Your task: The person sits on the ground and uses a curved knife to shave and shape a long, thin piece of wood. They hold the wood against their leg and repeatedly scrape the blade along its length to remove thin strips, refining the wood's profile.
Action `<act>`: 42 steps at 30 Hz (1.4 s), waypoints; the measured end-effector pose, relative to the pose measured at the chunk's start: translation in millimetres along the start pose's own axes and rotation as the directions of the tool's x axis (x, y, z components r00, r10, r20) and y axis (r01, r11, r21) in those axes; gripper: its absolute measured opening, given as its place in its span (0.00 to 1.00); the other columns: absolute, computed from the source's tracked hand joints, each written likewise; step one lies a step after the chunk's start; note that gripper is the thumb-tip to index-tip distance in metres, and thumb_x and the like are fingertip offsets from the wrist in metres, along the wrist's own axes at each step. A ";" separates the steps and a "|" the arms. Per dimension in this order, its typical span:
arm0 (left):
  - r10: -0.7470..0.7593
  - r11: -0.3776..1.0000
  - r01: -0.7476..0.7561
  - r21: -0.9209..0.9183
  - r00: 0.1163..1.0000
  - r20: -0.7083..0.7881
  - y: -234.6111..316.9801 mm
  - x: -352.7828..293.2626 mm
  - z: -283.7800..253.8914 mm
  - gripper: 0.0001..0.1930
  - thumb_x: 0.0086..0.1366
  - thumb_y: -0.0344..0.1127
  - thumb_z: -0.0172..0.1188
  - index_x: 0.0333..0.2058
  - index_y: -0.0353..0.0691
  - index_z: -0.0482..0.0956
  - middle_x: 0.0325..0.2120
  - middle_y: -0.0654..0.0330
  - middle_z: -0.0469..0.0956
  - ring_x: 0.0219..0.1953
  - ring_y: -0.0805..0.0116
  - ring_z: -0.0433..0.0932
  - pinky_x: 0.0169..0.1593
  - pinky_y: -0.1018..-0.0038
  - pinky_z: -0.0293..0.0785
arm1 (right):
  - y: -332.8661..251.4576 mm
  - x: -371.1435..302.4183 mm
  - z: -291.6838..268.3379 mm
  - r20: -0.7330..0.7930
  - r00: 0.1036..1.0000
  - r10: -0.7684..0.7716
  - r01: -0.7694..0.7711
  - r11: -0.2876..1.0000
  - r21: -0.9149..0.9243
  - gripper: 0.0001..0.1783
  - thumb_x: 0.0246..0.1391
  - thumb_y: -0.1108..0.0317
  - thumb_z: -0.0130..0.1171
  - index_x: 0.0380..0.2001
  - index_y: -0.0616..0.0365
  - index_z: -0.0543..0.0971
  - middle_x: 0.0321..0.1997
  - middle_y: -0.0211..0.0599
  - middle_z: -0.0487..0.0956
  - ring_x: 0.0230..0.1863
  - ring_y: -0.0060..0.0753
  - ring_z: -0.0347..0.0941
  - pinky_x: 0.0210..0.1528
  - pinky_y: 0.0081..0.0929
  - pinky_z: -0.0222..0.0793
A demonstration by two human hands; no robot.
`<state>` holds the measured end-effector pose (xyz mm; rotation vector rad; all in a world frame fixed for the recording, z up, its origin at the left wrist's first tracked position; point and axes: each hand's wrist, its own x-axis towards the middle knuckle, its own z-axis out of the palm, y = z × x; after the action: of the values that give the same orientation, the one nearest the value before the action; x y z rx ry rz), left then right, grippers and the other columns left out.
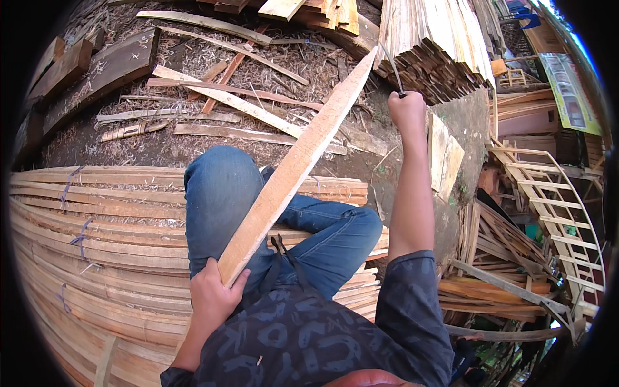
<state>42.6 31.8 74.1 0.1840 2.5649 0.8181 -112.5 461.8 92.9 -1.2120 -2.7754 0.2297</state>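
Plank (302, 161): slanting over the jeans (220, 184); likely stiff, fairly light, rough; best held by its broad near end.
Left hand (216, 290): clamped there.
Right hand (407, 111): wrapped round a knife (394, 68), far right.

The board (298, 168) in the left hand (216, 293) is pale tan; the knife (396, 71) in the right hand (407, 113), grey-bladed. Jeans (222, 187) between them are blue; the dark shirt (290, 335) below bears grey-blue letter shapes.
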 end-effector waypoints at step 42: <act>0.055 0.998 -0.059 -0.038 0.992 -0.111 0.3 -2.7 7.1 0.31 0.54 0.62 0.62 0.21 0.35 0.65 0.13 0.44 0.66 0.20 0.39 0.71 0.24 0.58 0.64 | 34.5 -235.9 11.5 -0.111 0.861 -0.496 0.429 0.593 0.681 0.09 0.57 0.72 0.57 0.40 0.66 0.73 0.24 0.35 0.71 0.20 0.23 0.64 0.23 0.22 0.60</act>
<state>48.1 35.1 70.1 0.2056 2.6536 0.9253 70.2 310.4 67.1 -0.2720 -2.5294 1.1598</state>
